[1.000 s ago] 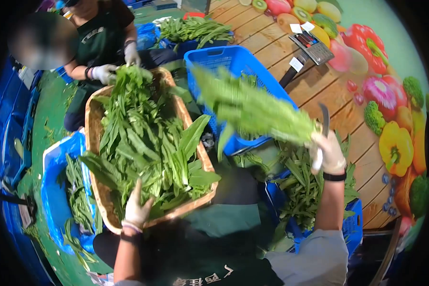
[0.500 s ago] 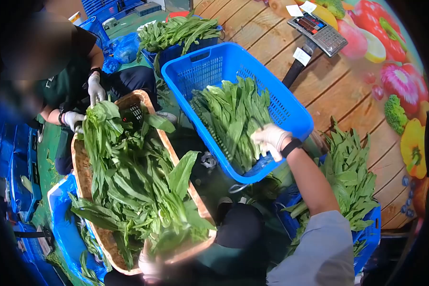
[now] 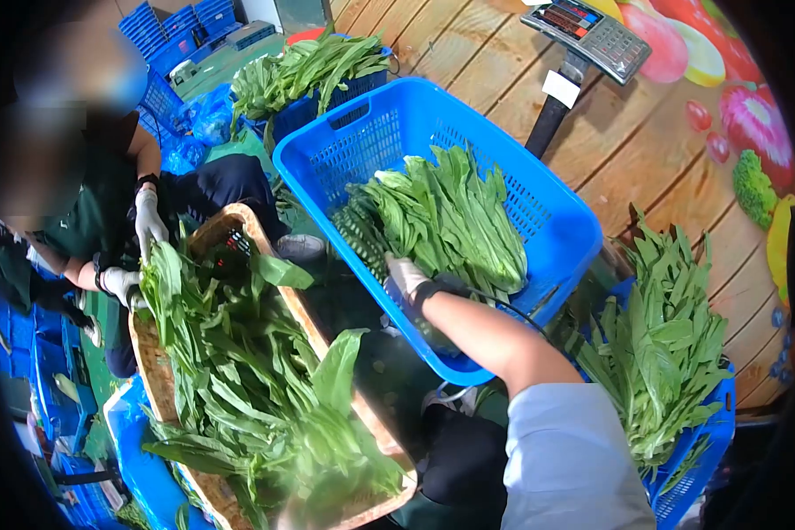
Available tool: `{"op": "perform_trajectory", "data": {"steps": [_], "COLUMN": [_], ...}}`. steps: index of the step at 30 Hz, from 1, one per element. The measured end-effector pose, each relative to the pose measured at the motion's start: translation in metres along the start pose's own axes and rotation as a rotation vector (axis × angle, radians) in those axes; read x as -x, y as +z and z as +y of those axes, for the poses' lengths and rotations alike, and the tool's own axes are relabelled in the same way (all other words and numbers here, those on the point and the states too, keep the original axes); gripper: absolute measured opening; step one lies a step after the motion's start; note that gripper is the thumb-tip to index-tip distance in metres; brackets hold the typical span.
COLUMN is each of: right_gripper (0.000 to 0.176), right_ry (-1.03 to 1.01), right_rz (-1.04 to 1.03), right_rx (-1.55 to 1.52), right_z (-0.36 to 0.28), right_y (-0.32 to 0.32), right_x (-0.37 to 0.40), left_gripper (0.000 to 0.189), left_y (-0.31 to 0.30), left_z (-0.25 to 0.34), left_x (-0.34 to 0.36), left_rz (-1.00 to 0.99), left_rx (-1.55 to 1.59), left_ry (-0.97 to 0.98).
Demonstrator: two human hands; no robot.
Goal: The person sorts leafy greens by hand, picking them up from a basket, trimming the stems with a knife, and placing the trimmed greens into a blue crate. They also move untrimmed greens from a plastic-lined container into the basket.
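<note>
My right hand (image 3: 406, 281), in a pale glove, reaches into the blue basket (image 3: 583, 231) along its near left wall. Its visible fingers look stretched out beside the leafy greens (image 3: 459, 221) heaped in the basket; the fingertips are partly hidden. At the bottom edge, a blurred pale patch that appears to be my left hand (image 3: 290, 519) is by the stained, pale crate (image 3: 300, 305). Its fingers cannot be made out. Loose long-leaf greens (image 3: 238, 353) fill that crate, and a bunch near its lower end (image 3: 336, 459) is smeared by motion.
Opposite on the left, a co-worker's gloved hands (image 3: 125, 284) hold greens over the crate's far end. More greens stand in blue crates at the right (image 3: 662, 336) and back (image 3: 327, 71). A digital scale (image 3: 587, 35) stands beyond the basket by the wood-patterned surface (image 3: 645, 168).
My right hand has moved from the stem ends at the basket's right to its left wall. The greens in the basket lie closer together. My left hand has slipped lower, almost out of view.
</note>
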State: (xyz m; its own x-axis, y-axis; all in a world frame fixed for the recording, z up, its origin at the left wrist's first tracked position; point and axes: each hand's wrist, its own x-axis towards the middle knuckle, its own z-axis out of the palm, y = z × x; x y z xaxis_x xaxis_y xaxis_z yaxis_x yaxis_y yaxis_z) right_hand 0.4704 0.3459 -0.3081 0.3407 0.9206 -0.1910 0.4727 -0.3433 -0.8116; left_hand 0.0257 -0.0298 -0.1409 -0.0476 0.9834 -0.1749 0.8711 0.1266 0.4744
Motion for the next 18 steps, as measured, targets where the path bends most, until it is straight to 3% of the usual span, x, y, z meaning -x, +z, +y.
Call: {"op": "perform_trajectory", "data": {"steps": [2,4,6,7,10,14,16,17,18], "right_gripper": [0.058,0.06,0.053,0.053,0.039,0.023,0.027,0.038,0.041], "right_ry": [-0.085,0.589,0.046,0.033,-0.209,-0.512,-0.728,-0.308,0.158], "right_rz": [-0.015,-0.398,-0.128,-0.12,-0.377,-0.721,-0.539,-0.371,-0.393], "right_rx": [-0.215,-0.588,0.206,0.198,0.75,1.525,1.431,0.797,0.069], "right_z": [0.007,0.01,0.035,0.036,0.004,-0.038,-0.09,-0.071,-0.114], "right_y": [0.013,-0.008,0.008,0.014,0.024,-0.01,-0.062,-0.064,-0.103], "right_x": [-0.01,-0.015,-0.026,-0.04,-0.045,-0.031,0.016,0.012,0.042], "left_gripper": [0.036,0.033,0.03,0.029,0.028,0.027,0.027,0.027,0.027], "left_y": [0.003,-0.005,-0.01,-0.007,-0.011,-0.004,-0.004,-0.006,-0.008], "left_z": [0.002,0.014,0.024,0.023,0.025,0.017,0.018,0.018,0.019], "left_x": [-0.001,-0.001,-0.005,-0.006,-0.003,-0.003,-0.002,-0.003,-0.004], "left_rz": [0.061,0.059,0.054,0.086,0.103,0.098,0.097,0.098,0.093], "left_rx": [0.12,-0.02,-0.06,-0.097,-0.146,-0.089,-0.113,-0.138,-0.14], "left_ry": [-0.001,0.012,0.012,0.023,0.005,0.011,0.017,0.022,0.025]}}
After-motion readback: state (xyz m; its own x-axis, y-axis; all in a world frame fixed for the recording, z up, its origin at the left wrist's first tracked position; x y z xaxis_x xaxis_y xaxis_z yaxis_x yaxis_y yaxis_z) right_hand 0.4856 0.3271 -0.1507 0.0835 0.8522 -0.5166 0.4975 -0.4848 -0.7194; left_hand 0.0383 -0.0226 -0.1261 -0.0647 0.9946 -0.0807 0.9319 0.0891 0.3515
